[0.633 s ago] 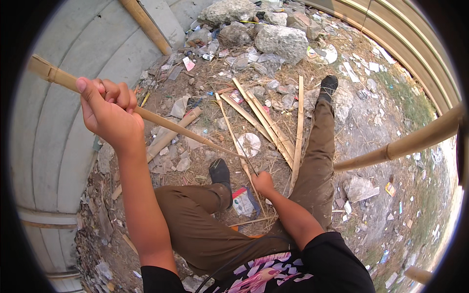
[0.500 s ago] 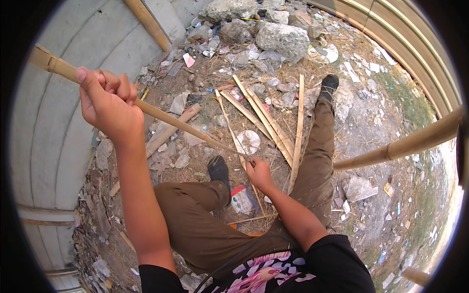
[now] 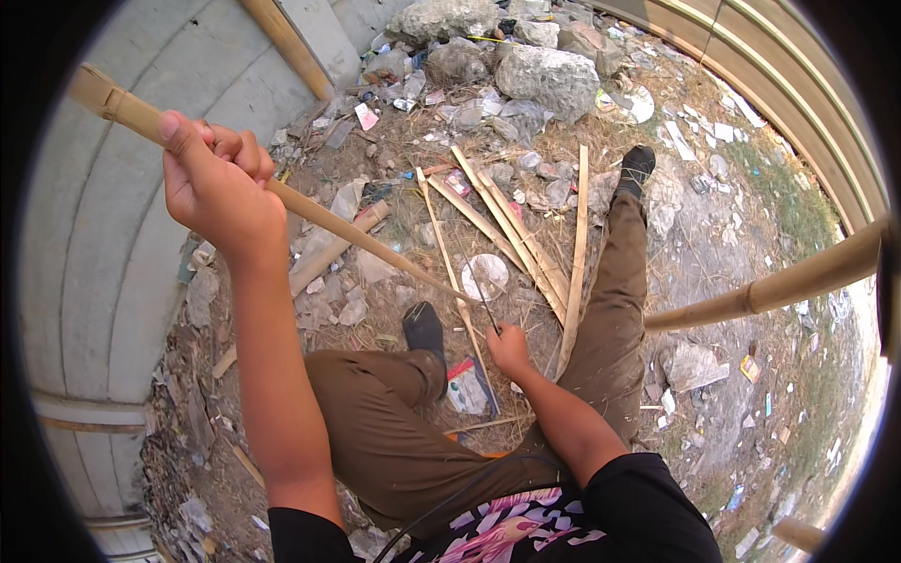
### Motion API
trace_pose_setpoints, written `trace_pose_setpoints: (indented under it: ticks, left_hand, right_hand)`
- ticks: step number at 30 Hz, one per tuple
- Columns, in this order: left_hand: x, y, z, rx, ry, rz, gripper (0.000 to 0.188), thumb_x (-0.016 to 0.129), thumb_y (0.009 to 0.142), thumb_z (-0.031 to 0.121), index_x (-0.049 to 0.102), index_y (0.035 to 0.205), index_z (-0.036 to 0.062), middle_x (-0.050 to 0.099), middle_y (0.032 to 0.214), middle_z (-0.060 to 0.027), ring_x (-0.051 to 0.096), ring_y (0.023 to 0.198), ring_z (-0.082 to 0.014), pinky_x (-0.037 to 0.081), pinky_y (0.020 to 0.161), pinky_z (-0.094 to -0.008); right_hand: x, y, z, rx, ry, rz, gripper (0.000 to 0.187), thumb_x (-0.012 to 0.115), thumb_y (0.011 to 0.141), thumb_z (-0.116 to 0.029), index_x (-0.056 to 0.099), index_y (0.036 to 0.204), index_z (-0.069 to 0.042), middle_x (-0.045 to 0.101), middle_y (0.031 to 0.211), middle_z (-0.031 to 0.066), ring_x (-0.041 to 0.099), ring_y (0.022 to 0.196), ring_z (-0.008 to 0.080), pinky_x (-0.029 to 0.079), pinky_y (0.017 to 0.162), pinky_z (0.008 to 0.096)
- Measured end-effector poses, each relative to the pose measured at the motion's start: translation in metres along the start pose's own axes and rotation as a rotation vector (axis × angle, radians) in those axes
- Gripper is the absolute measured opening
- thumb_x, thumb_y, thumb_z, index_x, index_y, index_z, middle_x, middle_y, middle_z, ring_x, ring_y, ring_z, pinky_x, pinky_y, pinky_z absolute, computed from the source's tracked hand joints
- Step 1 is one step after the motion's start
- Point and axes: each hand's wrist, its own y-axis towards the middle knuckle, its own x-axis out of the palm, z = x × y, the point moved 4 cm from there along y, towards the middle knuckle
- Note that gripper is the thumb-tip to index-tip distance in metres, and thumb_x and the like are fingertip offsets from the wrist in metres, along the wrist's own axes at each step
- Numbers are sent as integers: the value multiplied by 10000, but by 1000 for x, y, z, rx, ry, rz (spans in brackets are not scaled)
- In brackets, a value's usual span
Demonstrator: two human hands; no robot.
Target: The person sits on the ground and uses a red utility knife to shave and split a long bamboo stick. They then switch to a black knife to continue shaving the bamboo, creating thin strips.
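Note:
My left hand (image 3: 223, 192), raised at the left, is wrapped round a bamboo pole (image 3: 352, 233). The pole slants down to the right, its thick end past my fist and its far end low, between my legs. My right hand (image 3: 508, 349) is closed round the dark handle of a thin-bladed tool, seemingly a knife (image 3: 483, 298), pointing forward and up. Its blade crosses by the pole's lower end; whether they touch I cannot tell. Beyond it lie several split bamboo strips (image 3: 523, 235), and one long strip (image 3: 576, 253) rests beside my outstretched right leg.
A concrete wall (image 3: 103, 235) stands at the left, with a bamboo post (image 3: 286, 47) against it. A thick bamboo pole (image 3: 779, 286) slants in from the right. Large rocks (image 3: 546, 83) lie at the back. Litter and dry grass cover the ground; a cut bamboo length (image 3: 338, 249) lies at left.
The tool's blade has swung clear of my right fist and now points forward. Both hands and the bamboo pole have shifted slightly to the right and down.

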Motion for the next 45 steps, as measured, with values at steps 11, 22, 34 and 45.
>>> trace_pose_setpoints:
  ticks: [11,22,34,45]
  left_hand:
    - [13,-5,-2,25,33,7,463,509,1052,470,372,788,115,292,639,28,221,478,-63,186,442,-251]
    - [12,-6,-5,-22,20,14,445,513,1051,461,387,806,111,302,648,27,224,483,-64,190,442,-246]
    - [13,-8,-2,5,4,27,432,521,1048,458,404,836,100,331,672,14,256,498,-66,204,446,-241]
    - [-15,6,11,49,56,78,399,517,1054,418,416,835,100,341,662,13,251,492,-67,217,445,-237]
  right_hand:
    - [18,-9,39,216,-218,-123,406,615,874,-306,695,959,83,695,946,314,687,900,473,551,842,512]
    - [26,-6,54,232,-247,-109,471,617,884,-343,682,918,123,670,868,357,679,867,492,540,803,513]
    - [67,26,120,908,1139,-844,294,563,865,-277,618,746,-14,553,535,71,521,404,228,493,533,466]
    - [0,3,4,-82,139,147,319,642,874,-281,648,833,35,648,746,294,657,727,475,523,670,500]
